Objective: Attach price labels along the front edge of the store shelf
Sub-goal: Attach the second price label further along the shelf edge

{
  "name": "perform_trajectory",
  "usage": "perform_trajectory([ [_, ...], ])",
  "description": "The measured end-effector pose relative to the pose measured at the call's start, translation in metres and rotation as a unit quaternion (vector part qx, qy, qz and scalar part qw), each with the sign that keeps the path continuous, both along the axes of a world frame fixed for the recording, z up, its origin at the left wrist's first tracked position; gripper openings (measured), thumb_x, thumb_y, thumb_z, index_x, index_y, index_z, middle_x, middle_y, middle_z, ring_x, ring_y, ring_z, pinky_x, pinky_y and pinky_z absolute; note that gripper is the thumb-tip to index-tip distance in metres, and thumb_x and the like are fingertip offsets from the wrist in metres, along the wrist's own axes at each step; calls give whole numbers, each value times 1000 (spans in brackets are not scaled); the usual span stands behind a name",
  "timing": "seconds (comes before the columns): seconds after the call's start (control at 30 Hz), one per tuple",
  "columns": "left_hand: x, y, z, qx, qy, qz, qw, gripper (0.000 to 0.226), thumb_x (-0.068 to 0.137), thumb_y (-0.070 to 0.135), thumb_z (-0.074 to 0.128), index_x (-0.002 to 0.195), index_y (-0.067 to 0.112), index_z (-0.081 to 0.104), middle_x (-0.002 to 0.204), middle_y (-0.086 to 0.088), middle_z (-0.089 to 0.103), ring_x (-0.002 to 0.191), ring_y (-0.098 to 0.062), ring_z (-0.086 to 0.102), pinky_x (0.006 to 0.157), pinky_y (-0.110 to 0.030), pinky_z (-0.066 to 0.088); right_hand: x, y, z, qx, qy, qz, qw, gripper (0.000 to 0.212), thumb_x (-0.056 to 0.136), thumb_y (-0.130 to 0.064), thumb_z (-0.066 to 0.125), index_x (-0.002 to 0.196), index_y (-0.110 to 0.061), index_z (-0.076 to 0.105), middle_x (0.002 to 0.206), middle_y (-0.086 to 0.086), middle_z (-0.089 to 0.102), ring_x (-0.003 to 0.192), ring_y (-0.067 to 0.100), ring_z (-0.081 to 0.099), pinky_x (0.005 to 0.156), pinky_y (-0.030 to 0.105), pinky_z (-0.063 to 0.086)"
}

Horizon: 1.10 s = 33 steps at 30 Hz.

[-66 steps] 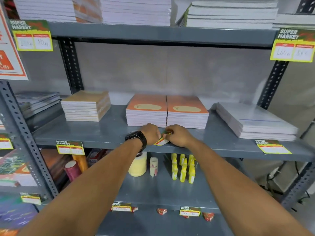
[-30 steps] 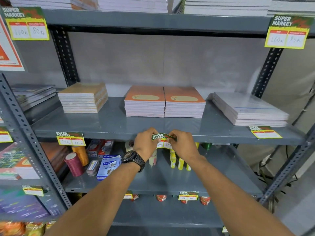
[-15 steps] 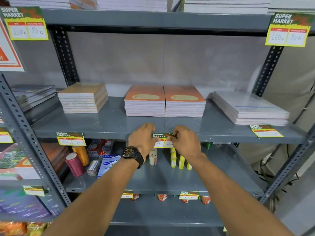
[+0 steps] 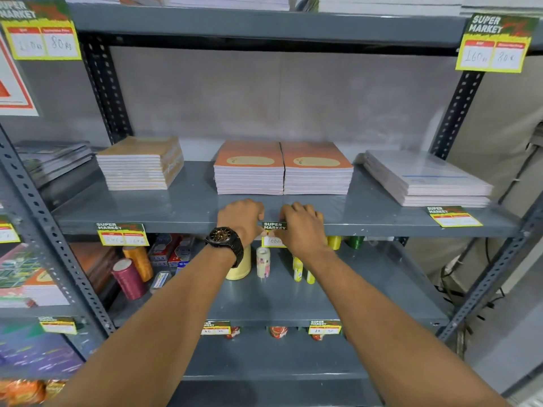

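Observation:
A green and yellow price label [image 4: 273,232] lies against the front edge of the grey middle shelf [image 4: 182,223], below two stacks of orange notebooks [image 4: 282,168]. My left hand [image 4: 240,220], with a black watch at the wrist, grips the label's left side. The label's right side is under the fingers of my right hand [image 4: 302,226]. Both hands rest on the shelf lip and cover part of the label. On the same edge, one label [image 4: 121,234] hangs at the left. Another [image 4: 454,216] lies flat on the shelf at the right.
Notebook stacks [image 4: 140,163] and plastic-wrapped paper [image 4: 426,179] sit on the middle shelf. The shelf below holds thread spools [image 4: 129,279], bottles [image 4: 263,262] and small boxes. Larger labels [image 4: 496,44] hang from the top shelf. Perforated uprights [image 4: 454,113] frame the bay.
The label came off the shelf top and was turned upright against the front edge. Both hands have closed in on it, and my view has drawn slightly nearer.

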<state>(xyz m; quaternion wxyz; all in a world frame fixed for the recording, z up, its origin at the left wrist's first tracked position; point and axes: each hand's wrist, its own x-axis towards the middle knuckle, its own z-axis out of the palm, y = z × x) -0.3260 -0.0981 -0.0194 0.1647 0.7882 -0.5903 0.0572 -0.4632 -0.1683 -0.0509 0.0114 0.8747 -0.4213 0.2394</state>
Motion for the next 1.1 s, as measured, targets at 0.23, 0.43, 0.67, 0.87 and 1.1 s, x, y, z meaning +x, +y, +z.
perform_trajectory([
  [0.23,2,3,-1,-2,-16,-12,1000,29,78,33,77,100,22,63,109,-1,64,100,-28,61,77,-36,50,-35,-17,4,42,-40,-27,998,37,70,-51,76,94,-26,63,95,-3,61,98,25,52,82,38,39],
  [0.43,0,4,-4,0,-59,-19,998,30,79,30,76,102,18,61,106,-4,64,98,-30,62,75,-40,53,-40,-15,6,34,-37,-39,998,35,71,-47,78,95,-25,65,94,-2,63,97,25,54,81,38,41],
  [0.67,-1,5,-11,-8,-135,-35,990,26,84,15,68,107,14,56,104,-8,60,95,-32,60,63,-38,44,-35,-10,4,18,-25,-58,998,34,74,-42,75,98,-21,62,98,2,62,97,29,54,82,40,42],
  [0.87,-12,9,-1,64,-116,-54,990,35,79,14,61,113,13,52,112,-10,55,101,-35,57,73,-41,50,-61,1,0,78,-93,12,993,27,83,-28,66,108,-17,63,106,7,66,104,32,56,91,41,45],
  [1.1,-62,-15,19,90,-91,-23,992,41,78,22,52,118,14,52,130,-14,47,116,-39,46,89,-47,47,-189,-33,7,95,-269,-42,957,21,83,-5,63,100,-15,71,104,3,71,101,16,62,86,14,38],
])
